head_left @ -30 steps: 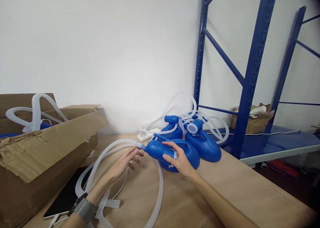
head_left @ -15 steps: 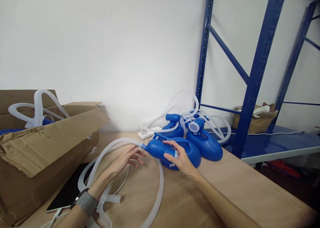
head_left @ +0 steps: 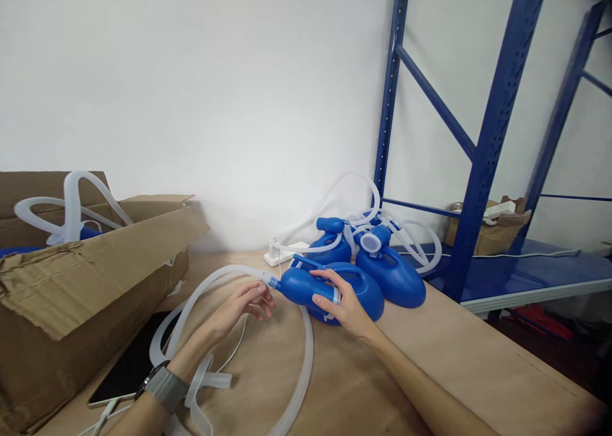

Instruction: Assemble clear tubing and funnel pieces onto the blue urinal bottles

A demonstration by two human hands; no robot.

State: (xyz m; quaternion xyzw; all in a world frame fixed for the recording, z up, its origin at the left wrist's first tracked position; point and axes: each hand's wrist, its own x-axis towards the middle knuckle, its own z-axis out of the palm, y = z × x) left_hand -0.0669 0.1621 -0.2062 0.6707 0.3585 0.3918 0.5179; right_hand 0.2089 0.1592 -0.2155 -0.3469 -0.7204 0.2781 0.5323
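My right hand [head_left: 345,303] is wrapped round the wide end of a blue funnel-shaped piece [head_left: 306,288], thumb in front and fingers over the top. The narrow end of that piece points left and joins a translucent hose [head_left: 215,275] at a small metal clip [head_left: 263,278]. Just below the clip is my left hand [head_left: 249,301], its fingers loosely curled and apart; its index fingertip is near the clip. Behind the funnel piece lies a blue bottle with a handle [head_left: 370,294]. A second blue bottle [head_left: 394,283] lies to its right, with hoses heaped behind.
An open cardboard box [head_left: 95,302] holding hoses stands at the left, beside a black tablet [head_left: 127,366]. A white power strip [head_left: 287,254] lies by the wall. A white strap [head_left: 201,394] is near the front. Blue shelving [head_left: 488,130] rises at the right.
My left hand's fingers have curled in a little, and its index finger has moved up near the clip. My right hand keeps its hold on the funnel piece.
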